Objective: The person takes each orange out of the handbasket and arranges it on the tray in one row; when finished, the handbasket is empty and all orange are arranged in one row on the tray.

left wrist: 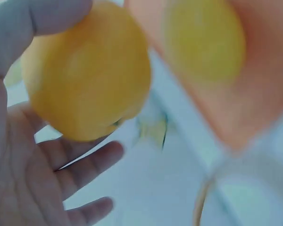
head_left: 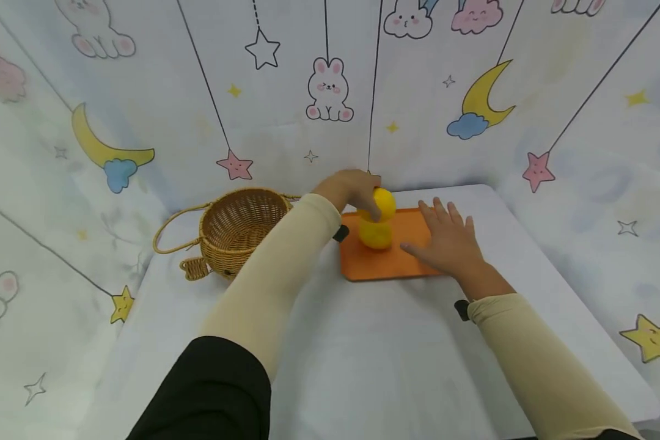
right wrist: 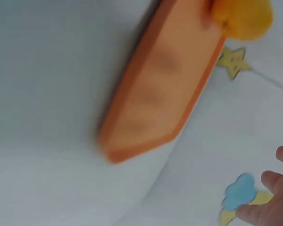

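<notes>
- Left hand (head_left: pixel 353 189) is sitting at centre frame in the head view, curling its thumb and fingers round a yellow fruit (head_left: pixel 384 203) and holding it just above the far left part of the orange tray (head_left: pixel 387 264).
- In the left wrist view the thumb is pressing over the top of the held fruit (left wrist: pixel 87 70); the lower fingers (left wrist: pixel 87 162) are lying spread and loose beneath it.
- A second yellow fruit (head_left: pixel 376 234) is resting on the tray, directly below the held one; whether the two are touching cannot be told.
- Right hand (head_left: pixel 445 241) is lying flat with fingers spread, pressing on the right half of the tray and holding nothing.
- The tray is a shallow rectangle with rounded corners and a smooth, plastic-looking surface; its near edge is standing well back from the table's front edge.
- A wicker basket (head_left: pixel 241 227), round, woven and with a loop handle, is standing left of the tray, with a gap of bare table (head_left: pixel 374 354) between them.
- Open white tabletop is showing across the lower middle of the frame, between the two sleeved forearms.
- The right wrist view is blurred; the tray's raised rim (right wrist: pixel 146 150) is showing as a thick orange lip.
</notes>
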A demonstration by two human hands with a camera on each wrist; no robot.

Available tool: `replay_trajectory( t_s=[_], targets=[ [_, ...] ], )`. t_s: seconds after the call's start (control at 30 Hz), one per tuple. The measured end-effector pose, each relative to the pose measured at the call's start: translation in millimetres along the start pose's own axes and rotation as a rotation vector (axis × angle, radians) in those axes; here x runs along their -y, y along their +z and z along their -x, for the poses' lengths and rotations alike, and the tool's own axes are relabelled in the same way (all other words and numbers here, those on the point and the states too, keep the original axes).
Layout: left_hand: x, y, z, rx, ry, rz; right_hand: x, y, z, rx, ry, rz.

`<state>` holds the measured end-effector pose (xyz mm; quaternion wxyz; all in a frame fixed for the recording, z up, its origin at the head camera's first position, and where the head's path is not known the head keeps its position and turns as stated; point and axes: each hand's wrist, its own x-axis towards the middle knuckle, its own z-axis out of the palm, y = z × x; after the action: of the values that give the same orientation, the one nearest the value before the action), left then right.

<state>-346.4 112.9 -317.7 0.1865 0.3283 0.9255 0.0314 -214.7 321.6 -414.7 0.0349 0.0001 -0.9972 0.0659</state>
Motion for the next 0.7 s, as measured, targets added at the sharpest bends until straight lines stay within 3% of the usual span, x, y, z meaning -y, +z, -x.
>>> replay_trajectory(
  t_s=[0.13,0.3,0.5,0.7],
  targets=[
    [-30.6,32.2,-27.1,-0.124,0.041,-0.055,-33,5,12,-0.005,0.056,-0.011],
    [-62.6,72.3,-55.3,-0.230,0.023,-0.101,-58,15,25,0.013,0.098,-0.021],
    [-87.6,105.8,-74.2,-0.232,-0.039,-0.116,-69,29,34,0.031,0.120,-0.058],
    [-98.9,123.7,-76.6,-0.233,-0.071,-0.132,-69,30,35,0.028,0.115,-0.052]
  ],
)
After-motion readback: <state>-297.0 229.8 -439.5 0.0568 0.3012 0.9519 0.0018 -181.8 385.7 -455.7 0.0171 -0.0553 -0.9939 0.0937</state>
